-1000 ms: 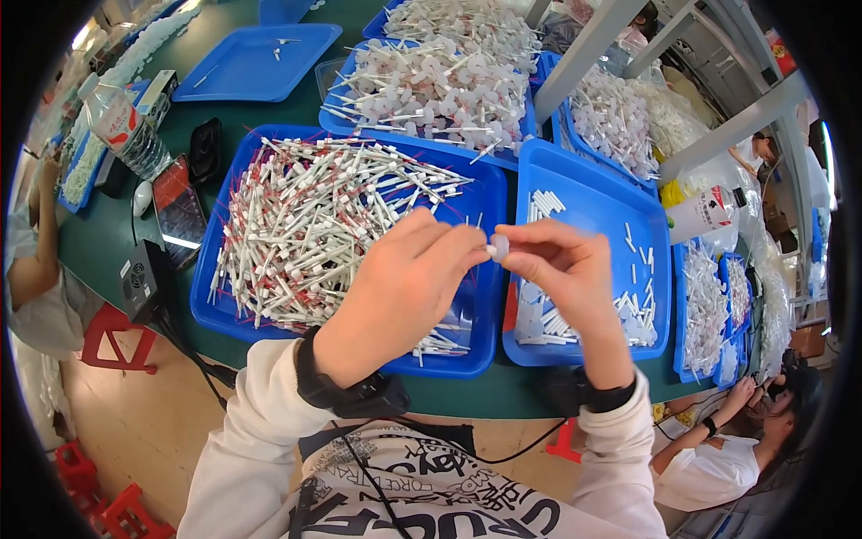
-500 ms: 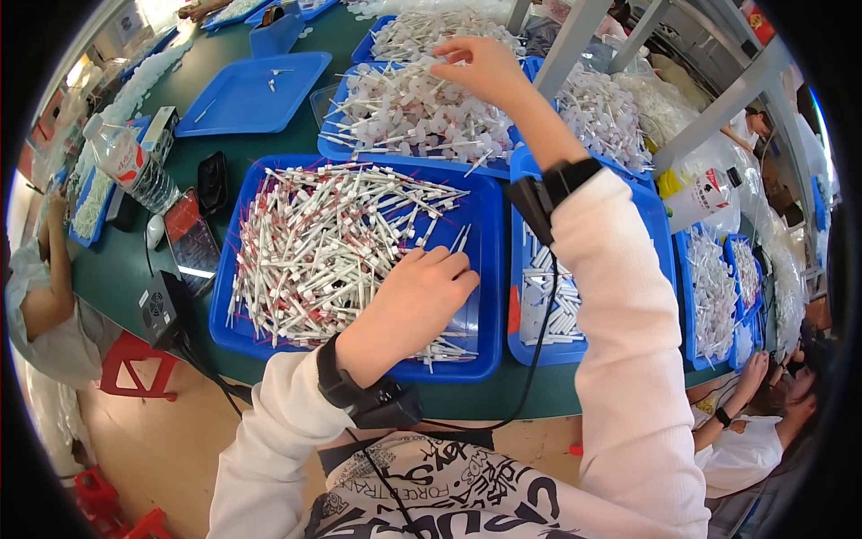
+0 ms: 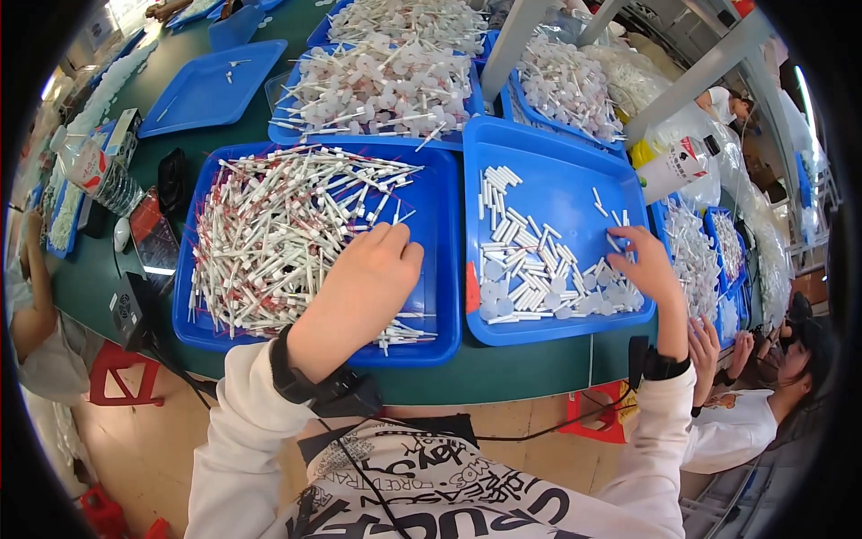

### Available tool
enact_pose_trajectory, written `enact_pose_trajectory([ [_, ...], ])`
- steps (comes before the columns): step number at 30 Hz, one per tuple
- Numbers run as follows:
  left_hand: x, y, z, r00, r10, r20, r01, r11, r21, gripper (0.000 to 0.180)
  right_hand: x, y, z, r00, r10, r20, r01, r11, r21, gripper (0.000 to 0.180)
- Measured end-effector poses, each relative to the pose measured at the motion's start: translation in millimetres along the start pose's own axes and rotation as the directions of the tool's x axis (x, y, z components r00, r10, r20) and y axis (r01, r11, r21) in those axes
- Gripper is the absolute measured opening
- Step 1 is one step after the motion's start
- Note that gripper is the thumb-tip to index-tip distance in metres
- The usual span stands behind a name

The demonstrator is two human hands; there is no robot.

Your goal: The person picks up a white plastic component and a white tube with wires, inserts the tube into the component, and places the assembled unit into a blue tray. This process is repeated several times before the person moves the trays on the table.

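My left hand (image 3: 373, 274) is closed above the right part of a blue tray (image 3: 437, 260) heaped with thin white sticks (image 3: 269, 242) with reddish threads or tips. White stick ends show by its fingertips; what it grips, if anything, is hidden. My right hand (image 3: 648, 260) is over the right side of a second blue tray (image 3: 575, 166), thumb and fingers apart. A short white tube (image 3: 614, 242) lies at its fingertips. More short white tubes (image 3: 530, 256) are scattered in this tray, with translucent round discs (image 3: 602, 287) along its near side.
Behind stand blue trays piled with disc-ended sticks (image 3: 377, 94), beside a grey metal post (image 3: 514, 49). To the left are a shallow blue tray (image 3: 211, 85), a phone (image 3: 154, 234) and a water bottle (image 3: 103, 175). Another bottle (image 3: 678, 166) and a co-worker (image 3: 745, 409) are at right.
My right hand has come back from the far pile of disc-ended sticks to the right-hand tray. My left hand stays closed over the stick tray. The whole view has shifted.
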State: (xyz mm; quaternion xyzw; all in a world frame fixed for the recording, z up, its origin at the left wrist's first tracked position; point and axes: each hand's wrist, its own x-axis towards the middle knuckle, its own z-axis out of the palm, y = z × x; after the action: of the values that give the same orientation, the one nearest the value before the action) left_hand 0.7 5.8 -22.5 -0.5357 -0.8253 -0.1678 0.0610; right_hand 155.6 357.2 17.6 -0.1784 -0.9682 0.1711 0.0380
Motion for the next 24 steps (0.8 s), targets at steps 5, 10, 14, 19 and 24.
enact_pose_trajectory([
  [5, 5.7, 5.0, -10.7, 0.988, -0.143, -0.06, 0.116, 0.94, -0.322, 0.007, -23.9, -1.3, 13.5, 0.997, 0.041, -0.063, -0.038, 0.998, 0.046, 0.031],
  [10, 23.4, 1.3, -29.5, 0.957, -0.254, -0.138, 0.157, 0.858, -0.489, 0.006, -40.5, -14.6, 17.4, 0.975, -0.073, -0.21, 0.072, 0.997, -0.014, 0.028],
  [14, 26.2, -11.2, -25.3, 0.929, -0.357, -0.092, 0.213, 0.724, -0.656, 0.005, -41.3, -70.0, 22.9, 0.957, -0.241, -0.161, 0.26, 0.959, 0.109, 0.025],
  [19, 26.4, -11.6, -30.8, 0.889, -0.455, 0.051, 0.274, 0.439, -0.856, 0.011, -29.0, -95.9, 39.6, 0.989, -0.135, 0.054, 0.124, 0.977, 0.174, 0.027],
  [24, 21.7, -4.1, -39.9, 0.892, -0.425, 0.154, 0.191, 0.046, -0.98, 0.008, -25.0, -93.6, 30.2, 0.994, -0.106, -0.029, 0.109, 0.963, 0.246, 0.026],
])
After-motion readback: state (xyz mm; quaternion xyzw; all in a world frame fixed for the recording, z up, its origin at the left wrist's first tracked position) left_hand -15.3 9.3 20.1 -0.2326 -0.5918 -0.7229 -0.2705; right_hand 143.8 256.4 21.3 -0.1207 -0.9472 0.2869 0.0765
